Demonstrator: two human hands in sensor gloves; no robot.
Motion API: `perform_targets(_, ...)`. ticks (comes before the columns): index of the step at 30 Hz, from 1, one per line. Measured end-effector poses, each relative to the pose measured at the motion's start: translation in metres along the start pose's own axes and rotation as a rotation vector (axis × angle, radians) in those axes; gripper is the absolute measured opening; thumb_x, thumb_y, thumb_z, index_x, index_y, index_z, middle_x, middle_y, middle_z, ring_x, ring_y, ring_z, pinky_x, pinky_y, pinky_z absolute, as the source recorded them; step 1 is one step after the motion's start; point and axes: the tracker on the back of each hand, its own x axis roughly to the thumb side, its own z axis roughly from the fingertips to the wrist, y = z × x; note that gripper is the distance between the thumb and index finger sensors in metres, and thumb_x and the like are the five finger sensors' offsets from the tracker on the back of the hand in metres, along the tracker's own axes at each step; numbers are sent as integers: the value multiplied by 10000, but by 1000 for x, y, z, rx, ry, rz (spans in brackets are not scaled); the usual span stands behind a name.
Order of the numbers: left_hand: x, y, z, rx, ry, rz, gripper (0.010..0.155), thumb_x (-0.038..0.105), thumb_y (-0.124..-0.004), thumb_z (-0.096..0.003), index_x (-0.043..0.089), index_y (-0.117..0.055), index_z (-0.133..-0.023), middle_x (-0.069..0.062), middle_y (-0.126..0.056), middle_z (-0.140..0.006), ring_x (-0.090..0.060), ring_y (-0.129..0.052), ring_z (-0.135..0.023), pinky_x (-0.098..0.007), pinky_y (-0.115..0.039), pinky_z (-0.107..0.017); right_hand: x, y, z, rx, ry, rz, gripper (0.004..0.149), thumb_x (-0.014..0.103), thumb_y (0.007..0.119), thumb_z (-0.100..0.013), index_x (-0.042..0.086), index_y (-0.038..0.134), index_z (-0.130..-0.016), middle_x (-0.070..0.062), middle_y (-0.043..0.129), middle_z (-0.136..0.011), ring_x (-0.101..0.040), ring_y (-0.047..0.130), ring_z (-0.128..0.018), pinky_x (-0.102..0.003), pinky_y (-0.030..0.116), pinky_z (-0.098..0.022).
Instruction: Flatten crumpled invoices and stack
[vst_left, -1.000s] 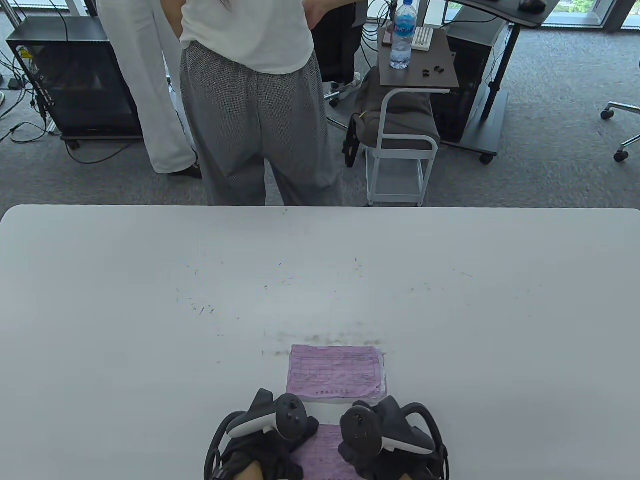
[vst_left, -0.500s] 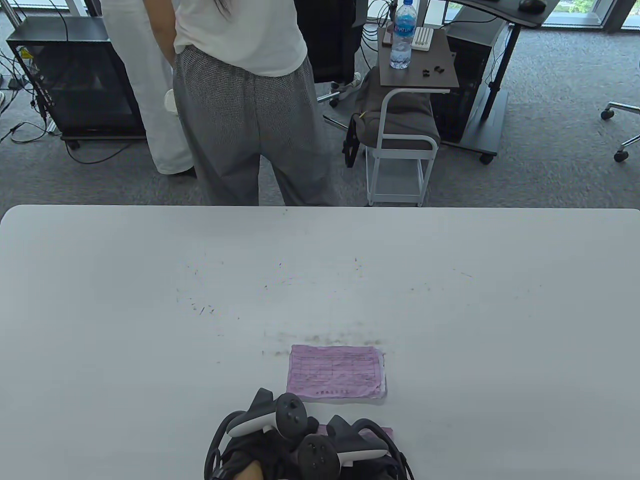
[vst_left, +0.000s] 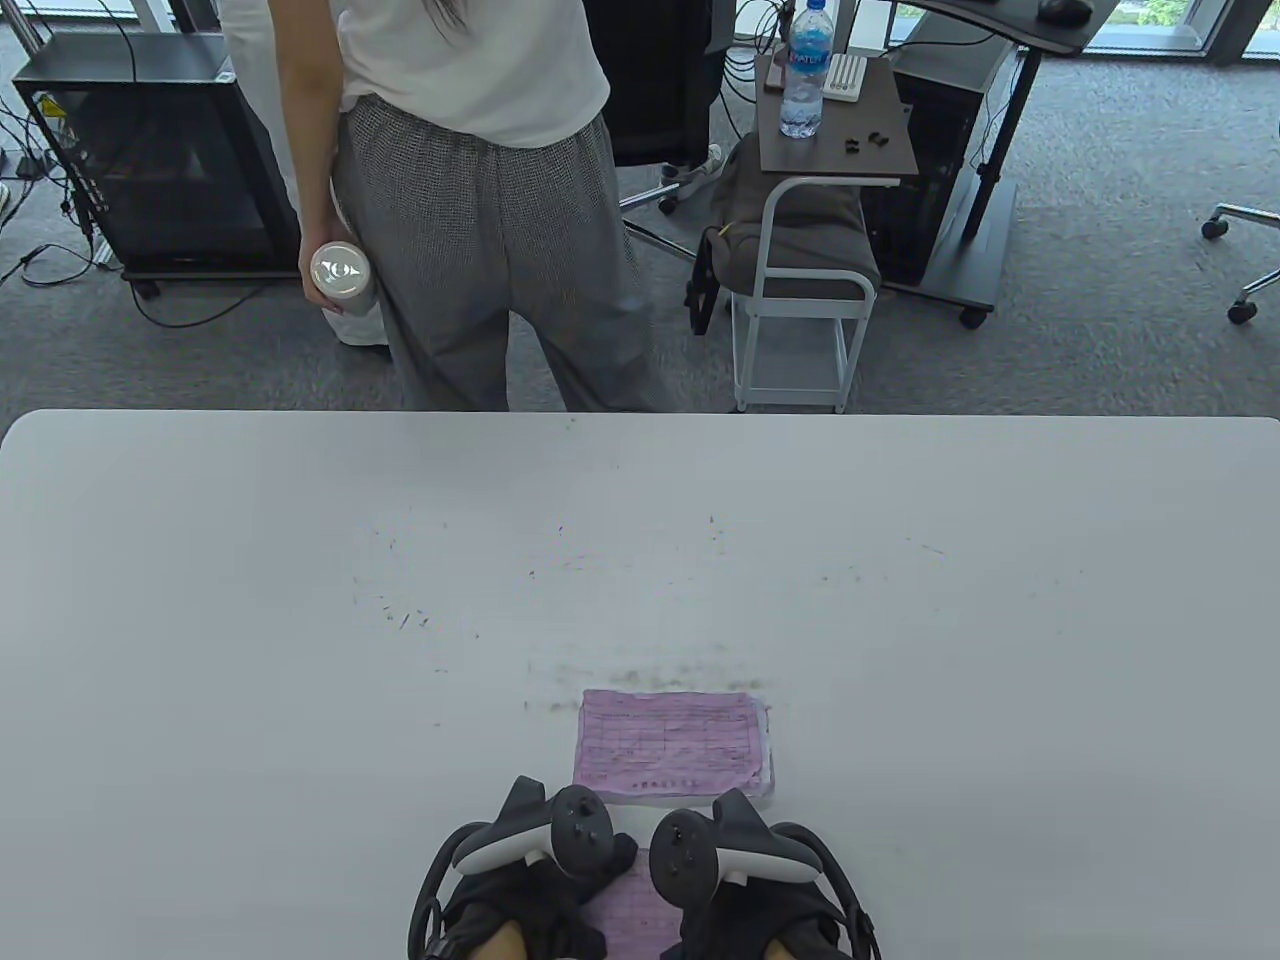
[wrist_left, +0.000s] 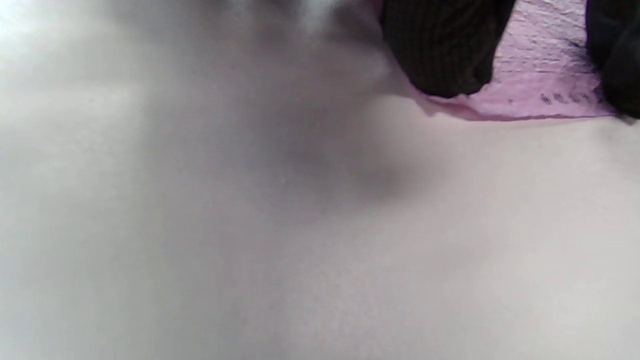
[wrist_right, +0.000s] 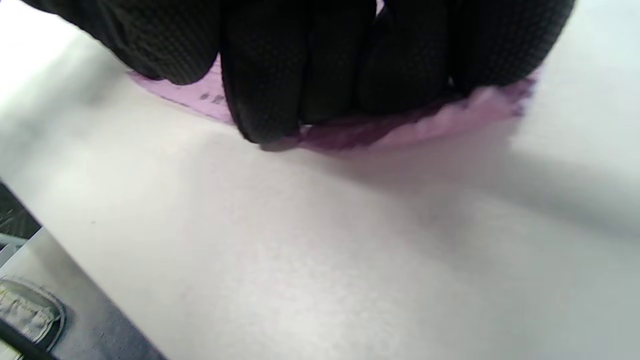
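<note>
A stack of flattened pink invoices (vst_left: 672, 745) lies on the white table (vst_left: 300, 600) near the front edge. Just in front of it a loose pink invoice (vst_left: 628, 910) lies flat under both hands. My left hand (vst_left: 530, 880) rests on its left part; in the left wrist view its gloved fingers (wrist_left: 440, 50) press on the pink sheet (wrist_left: 540, 75). My right hand (vst_left: 745, 890) rests on its right part; in the right wrist view its fingers (wrist_right: 300, 65) lie side by side on the crinkled sheet (wrist_right: 430, 125).
A person in grey trousers (vst_left: 480, 250) stands behind the table's far edge, holding a white cup (vst_left: 342, 272). A small side table (vst_left: 835, 130) with a water bottle (vst_left: 805, 70) stands on the carpet beyond.
My right hand swept left across the loose invoice, then moved back to its right part. My left hand stayed put. The person behind shifted left and lowered an arm with a cup.
</note>
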Motion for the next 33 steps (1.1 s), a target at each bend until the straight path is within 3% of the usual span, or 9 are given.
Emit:
perform_targets(7, 0, 0, 0, 1, -2, -2, 810, 411, -817, -519, 422, -209, -1053, -103, 142, -1022, -556, 121, -899, -698, -189, -630, -22, -1, 3, -7, 116, -46, 368, 483, 730, -560, 178, 921, -637, -88, 910, -671, -319, 871, -597, -591, 744, -491)
perform_targets(16, -1, 0, 0, 3, -5, -7, 810, 411, -815, -518, 417, -208, -1054, -107, 141, -1022, -561, 119, -898, -701, -191, -630, -42, -2, 8, -37, 164, -118, 377, 484, 733, -557, 169, 932, -613, -98, 937, -632, -319, 896, -558, -585, 767, -466)
perform_targets(21, -1, 0, -1, 2, -8, -8, 809, 411, -814, -519, 415, -207, -1054, -111, 142, -1020, -564, 119, -895, -703, -189, -628, -50, -16, 25, -202, 138, -136, 394, 498, 720, -562, 165, 926, -611, -104, 948, -623, -313, 900, -546, -591, 782, -459)
perform_targets(23, -1, 0, -1, 2, -9, -7, 811, 410, -815, -519, 414, -207, -1055, -111, 141, -1020, -564, 120, -893, -704, -188, -627, -43, -21, 32, -344, 88, -90, 397, 505, 717, -557, 172, 920, -628, -105, 944, -645, -317, 900, -559, -589, 789, -454)
perform_targets(26, -1, 0, -1, 2, -9, -7, 810, 409, -814, -520, 414, -206, -1055, -111, 142, -1020, -564, 119, -894, -704, -188, -628, -23, -22, 31, -444, -33, -5, 407, 496, 713, -552, 167, 885, -718, -128, 895, -765, -355, 873, -636, -590, 795, -453)
perform_targets(30, -1, 0, -1, 2, -9, -9, 812, 409, -815, -519, 412, -206, -1056, -114, 141, -1020, -567, 118, -894, -705, -189, -628, 15, -12, 18, -422, -200, 153, 430, 466, 711, -552, 130, 825, -794, -158, 751, -931, -385, 816, -752, -574, 793, -480)
perform_targets(33, -1, 0, -1, 3, -10, -9, 812, 409, -814, -520, 410, -205, -1057, -115, 141, -1021, -568, 118, -894, -706, -189, -628, 32, -2, 6, -366, -235, 257, 501, 465, 704, -551, 124, 698, -918, -183, 607, -1028, -384, 756, -827, -562, 779, -506)
